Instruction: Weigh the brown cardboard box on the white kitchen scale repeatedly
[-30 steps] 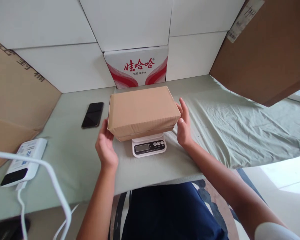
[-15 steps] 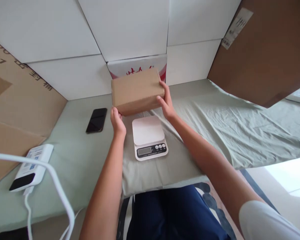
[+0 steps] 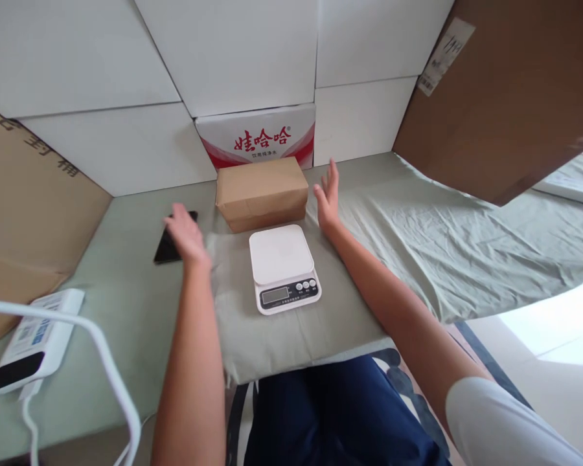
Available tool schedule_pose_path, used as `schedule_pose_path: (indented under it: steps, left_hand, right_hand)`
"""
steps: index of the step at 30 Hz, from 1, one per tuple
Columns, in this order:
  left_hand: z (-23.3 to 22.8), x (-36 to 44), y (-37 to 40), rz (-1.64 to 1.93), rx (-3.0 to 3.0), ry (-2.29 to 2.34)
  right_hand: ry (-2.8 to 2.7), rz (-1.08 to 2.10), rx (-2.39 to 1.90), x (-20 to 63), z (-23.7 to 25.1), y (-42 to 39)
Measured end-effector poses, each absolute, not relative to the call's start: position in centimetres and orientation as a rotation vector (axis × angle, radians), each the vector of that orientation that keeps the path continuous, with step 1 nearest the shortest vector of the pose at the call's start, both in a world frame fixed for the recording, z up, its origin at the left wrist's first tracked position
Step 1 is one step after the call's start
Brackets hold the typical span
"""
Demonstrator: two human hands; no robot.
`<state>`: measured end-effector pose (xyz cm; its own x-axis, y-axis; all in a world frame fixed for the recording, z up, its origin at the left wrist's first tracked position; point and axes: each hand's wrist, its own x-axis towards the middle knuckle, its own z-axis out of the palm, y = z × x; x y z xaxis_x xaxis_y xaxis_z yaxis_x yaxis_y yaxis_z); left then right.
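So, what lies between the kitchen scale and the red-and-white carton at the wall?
The brown cardboard box lies between the kitchen scale and the red-and-white carton, seen in the head view.

We count two hands: the left hand [image 3: 183,234] and the right hand [image 3: 326,198], both spread wide with nothing in them. We see one plain brown box [image 3: 261,191], one white scale [image 3: 283,267] and one printed white carton [image 3: 257,137]. One black phone [image 3: 170,244] lies partly under the left hand. One white device [image 3: 29,340] sits at the left edge, with what may be a single white cable [image 3: 102,353], though its run leaves the view. Two big brown cardboard sheets lean at the sides: the left sheet [image 3: 24,213] and the right sheet [image 3: 505,97].
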<state>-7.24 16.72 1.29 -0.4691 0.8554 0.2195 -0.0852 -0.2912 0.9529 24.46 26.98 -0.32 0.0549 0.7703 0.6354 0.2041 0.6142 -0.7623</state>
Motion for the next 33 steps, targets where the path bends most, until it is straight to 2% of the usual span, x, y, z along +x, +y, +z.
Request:
schedule_pose_path:
  steps: [3,7,16,23,28,33]
  left_hand:
    - [2.5,-9.7,14.9,1.858,0.924,1.294]
    - [3.2,-9.1,14.1,1.809,0.886,1.238]
    - [2.2,-7.2,15.6,1.689,0.888,1.176]
    - [1.1,-5.1,17.0,1.587,0.924,1.175]
    - [1.4,-3.8,17.0,1.559,0.965,1.149]
    - [3.6,-2.4,13.7,1.614,1.093,1.099]
  right_hand:
    - [-1.306,0.495,-0.978,27.8,-0.8,28.6]
    - [-1.175,0.599,-1.046,29.6,-1.4,29.7]
    - [-1.546,0.842,-0.794,24.0,-0.7,26.9]
    - [-1.540,0.949,-0.793,22.2,-0.5,26.0]
    - [-1.569,0.884,-0.844,21.9,0.4,25.0]
    - [-1.590,0.630,-0.756,22.9,2.0,22.9]
